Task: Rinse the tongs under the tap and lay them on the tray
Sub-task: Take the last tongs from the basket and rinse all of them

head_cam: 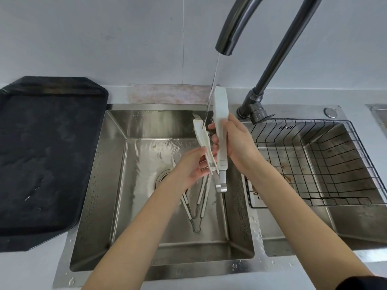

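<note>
Both hands held white tongs [219, 126] under tap [225, 41]: left grip [193, 167] pinching 1 arm, right grip [234, 141] wrapping the other; fingertips hidden.

tongs [220, 114]: white arms, silver metal at the hinge end
second tongs [202, 203] on sink floor: white arms, grey wire loop
tray [41, 155], left: black, matte, pale water specks
sink [117, 164]: brushed silver steel, droplets on rim
tap [272, 59]: dark gunmetal, glossy
water stream [213, 84]: clear, thin
wire basket [314, 164], right basin: black grid of thin wire
right basin floor [287, 174]: steel with brown stain patch
cloth [167, 94], far behind sink: pale pink, faint mottled pattern
wall [104, 38]: plain light grey-white
counter [31, 268]: white
sleeve [364, 283], near right corner: black
</note>
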Tool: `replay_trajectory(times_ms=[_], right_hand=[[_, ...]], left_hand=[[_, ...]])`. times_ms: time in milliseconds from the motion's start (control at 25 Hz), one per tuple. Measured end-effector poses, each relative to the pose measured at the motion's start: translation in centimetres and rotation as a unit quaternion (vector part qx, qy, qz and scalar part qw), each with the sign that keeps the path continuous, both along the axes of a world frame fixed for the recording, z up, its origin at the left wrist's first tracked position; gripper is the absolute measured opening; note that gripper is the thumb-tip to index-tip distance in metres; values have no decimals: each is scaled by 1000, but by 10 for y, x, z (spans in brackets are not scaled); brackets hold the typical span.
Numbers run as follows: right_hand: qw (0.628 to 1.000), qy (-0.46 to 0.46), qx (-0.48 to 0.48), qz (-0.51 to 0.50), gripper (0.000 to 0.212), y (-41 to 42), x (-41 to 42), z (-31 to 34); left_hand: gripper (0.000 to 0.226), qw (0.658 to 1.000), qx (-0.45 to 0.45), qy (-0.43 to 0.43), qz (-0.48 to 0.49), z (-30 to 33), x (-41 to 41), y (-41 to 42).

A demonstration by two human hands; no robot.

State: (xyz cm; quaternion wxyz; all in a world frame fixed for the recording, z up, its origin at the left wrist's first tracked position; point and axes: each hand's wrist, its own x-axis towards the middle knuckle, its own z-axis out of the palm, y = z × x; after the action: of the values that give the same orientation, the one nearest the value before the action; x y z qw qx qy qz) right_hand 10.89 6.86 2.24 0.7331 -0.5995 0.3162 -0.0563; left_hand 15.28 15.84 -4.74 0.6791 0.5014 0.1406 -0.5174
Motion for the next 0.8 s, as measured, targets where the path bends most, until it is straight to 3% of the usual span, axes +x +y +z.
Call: replay_trajectory(times_ms=[320, 480, 560, 720, 800], right_hand=[[994, 8, -108, 1, 11, -9, -5, -7], [995, 3, 20, -96, 15, -20, -8, -22], [988, 48, 87, -118, 25, -20, -11, -35], [969, 108, 189, -114, 42, -9, -15, -63], [965, 147, 195, -92, 49, -6, -15, -72]], left_hand=[[24, 1000, 27, -11, 2, 9, -1, -8], [34, 998, -5, -40, 58, 18, 9, -10], [34, 995, -38, -26, 85, 24, 18, -10], [17, 989, -112, -21, 92, 38, 28, -12], [10, 986, -140, -30, 82, 44, 29, -14]])
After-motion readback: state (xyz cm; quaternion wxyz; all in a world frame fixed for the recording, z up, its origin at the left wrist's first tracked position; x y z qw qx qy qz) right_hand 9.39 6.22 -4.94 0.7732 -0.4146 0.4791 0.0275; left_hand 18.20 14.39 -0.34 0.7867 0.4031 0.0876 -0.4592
